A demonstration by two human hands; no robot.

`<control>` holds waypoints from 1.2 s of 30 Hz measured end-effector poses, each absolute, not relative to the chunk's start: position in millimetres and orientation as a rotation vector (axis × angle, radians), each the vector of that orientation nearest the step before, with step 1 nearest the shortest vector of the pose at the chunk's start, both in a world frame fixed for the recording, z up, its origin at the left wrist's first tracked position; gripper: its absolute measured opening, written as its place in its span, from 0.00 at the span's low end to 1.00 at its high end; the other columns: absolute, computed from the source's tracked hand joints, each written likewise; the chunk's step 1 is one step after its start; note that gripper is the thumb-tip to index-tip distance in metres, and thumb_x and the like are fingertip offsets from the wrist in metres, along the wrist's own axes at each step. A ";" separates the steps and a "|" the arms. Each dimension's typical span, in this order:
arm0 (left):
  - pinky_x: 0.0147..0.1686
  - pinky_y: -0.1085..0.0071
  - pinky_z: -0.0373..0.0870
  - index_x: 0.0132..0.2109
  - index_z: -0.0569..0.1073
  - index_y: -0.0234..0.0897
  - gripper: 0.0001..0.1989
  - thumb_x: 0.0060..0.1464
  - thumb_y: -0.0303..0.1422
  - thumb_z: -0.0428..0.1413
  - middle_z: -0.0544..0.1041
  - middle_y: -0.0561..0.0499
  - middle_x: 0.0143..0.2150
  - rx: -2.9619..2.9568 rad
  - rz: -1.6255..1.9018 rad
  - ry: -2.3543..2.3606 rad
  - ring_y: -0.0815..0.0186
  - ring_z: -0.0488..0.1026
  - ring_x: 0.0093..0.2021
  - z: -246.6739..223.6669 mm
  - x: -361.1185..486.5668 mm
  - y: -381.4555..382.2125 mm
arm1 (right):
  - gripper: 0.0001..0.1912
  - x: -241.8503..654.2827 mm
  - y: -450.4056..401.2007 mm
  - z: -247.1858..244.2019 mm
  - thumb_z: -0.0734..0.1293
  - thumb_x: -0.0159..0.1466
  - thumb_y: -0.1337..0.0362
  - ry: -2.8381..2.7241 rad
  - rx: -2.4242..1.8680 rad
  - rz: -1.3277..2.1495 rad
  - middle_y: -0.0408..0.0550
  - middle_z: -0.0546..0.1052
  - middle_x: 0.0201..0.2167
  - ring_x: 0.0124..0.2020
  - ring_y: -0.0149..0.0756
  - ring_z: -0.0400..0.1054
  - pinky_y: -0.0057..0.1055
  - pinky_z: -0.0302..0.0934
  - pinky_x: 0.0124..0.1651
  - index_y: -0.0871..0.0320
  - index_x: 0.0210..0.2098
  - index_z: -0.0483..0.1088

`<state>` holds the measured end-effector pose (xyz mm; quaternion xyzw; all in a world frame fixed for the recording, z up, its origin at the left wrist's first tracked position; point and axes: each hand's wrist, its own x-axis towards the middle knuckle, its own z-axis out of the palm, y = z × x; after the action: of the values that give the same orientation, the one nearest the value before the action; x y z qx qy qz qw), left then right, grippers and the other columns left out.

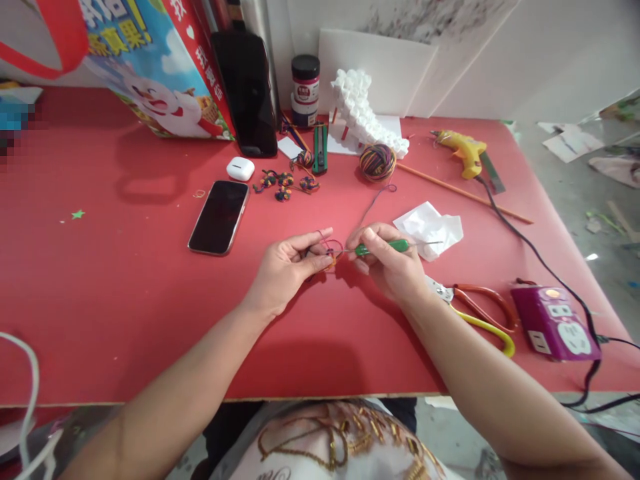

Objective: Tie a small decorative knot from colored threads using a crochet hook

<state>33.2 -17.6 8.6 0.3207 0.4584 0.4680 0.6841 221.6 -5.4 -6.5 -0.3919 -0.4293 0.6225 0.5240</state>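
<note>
My left hand (290, 263) pinches a small piece of crochet (331, 259) in multicoloured yarn, with a pink loop standing up from it. In my right hand (387, 260) is a crochet hook (383, 247) with a green handle, its thin metal shaft pointing left into the work. A strand of yarn runs from near my right fingers up to the multicoloured yarn ball (377, 163). Several small crocheted pieces (285, 179) of like colours lie farther back. Where the hook's tip sits in the loops is too small to tell.
A phone (219, 217) and white earbud case (241, 169) lie left. Right are crumpled paper (431, 230), pliers (480, 310), a purple power socket (555, 323) and a yellow glue gun (463, 150) with its cable. A green cutter (321, 148), jars (305, 90) and gift bag (165, 73) stand behind.
</note>
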 end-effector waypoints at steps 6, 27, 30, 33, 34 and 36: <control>0.44 0.69 0.75 0.52 0.88 0.42 0.20 0.51 0.26 0.72 0.82 0.53 0.34 1.137 1.027 1.137 0.68 0.75 0.34 9.5 27.2 -18.8 | 0.18 236.0 -3.4 -4.2 0.78 0.65 0.49 -1.213 -0.982 1.440 0.44 0.79 0.24 0.19 0.28 0.63 0.28 0.58 0.22 0.56 0.28 0.81; 0.29 0.82 0.74 0.44 0.88 0.33 0.22 0.37 0.23 0.78 0.80 0.53 0.30 0.323 0.968 0.862 0.76 0.76 0.27 10.2 30.3 -13.3 | 0.16 218.6 -16.9 -11.0 0.70 0.73 0.68 -1.982 -0.726 0.434 0.51 0.81 0.45 0.43 0.41 0.79 0.36 0.75 0.44 0.48 0.58 0.74; 0.32 0.82 0.76 0.45 0.88 0.33 0.24 0.36 0.24 0.79 0.81 0.53 0.31 0.302 0.994 0.860 0.75 0.77 0.28 8.2 31.5 -13.8 | 0.17 215.7 -19.8 -13.7 0.69 0.74 0.68 -2.048 -0.775 0.288 0.52 0.80 0.45 0.41 0.41 0.79 0.34 0.74 0.40 0.49 0.60 0.72; 0.32 0.81 0.77 0.46 0.88 0.34 0.25 0.36 0.25 0.80 0.80 0.54 0.30 0.320 1.038 0.867 0.76 0.77 0.28 6.5 32.4 -14.0 | 0.14 211.9 -23.1 -15.7 0.68 0.75 0.67 -2.090 -0.821 0.169 0.55 0.79 0.44 0.39 0.40 0.78 0.33 0.73 0.37 0.54 0.59 0.71; 0.32 0.81 0.77 0.46 0.88 0.34 0.26 0.35 0.26 0.80 0.81 0.54 0.31 0.326 1.043 0.869 0.76 0.76 0.28 6.2 32.7 -14.1 | 0.13 210.6 -24.0 -16.3 0.67 0.76 0.66 -2.094 -0.841 0.144 0.55 0.79 0.44 0.38 0.40 0.78 0.33 0.72 0.36 0.54 0.59 0.71; 0.31 0.81 0.77 0.44 0.88 0.34 0.26 0.34 0.28 0.81 0.81 0.54 0.31 0.348 1.055 0.882 0.76 0.76 0.27 6.2 33.4 -14.3 | 0.13 208.3 -25.4 -17.6 0.66 0.77 0.65 -2.090 -0.882 0.120 0.54 0.79 0.44 0.38 0.40 0.77 0.33 0.72 0.36 0.52 0.60 0.70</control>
<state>33.4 -14.3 6.2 0.1598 0.4049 0.4844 0.7588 208.3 -25.4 -17.6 -0.3522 -0.8344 0.0478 0.4213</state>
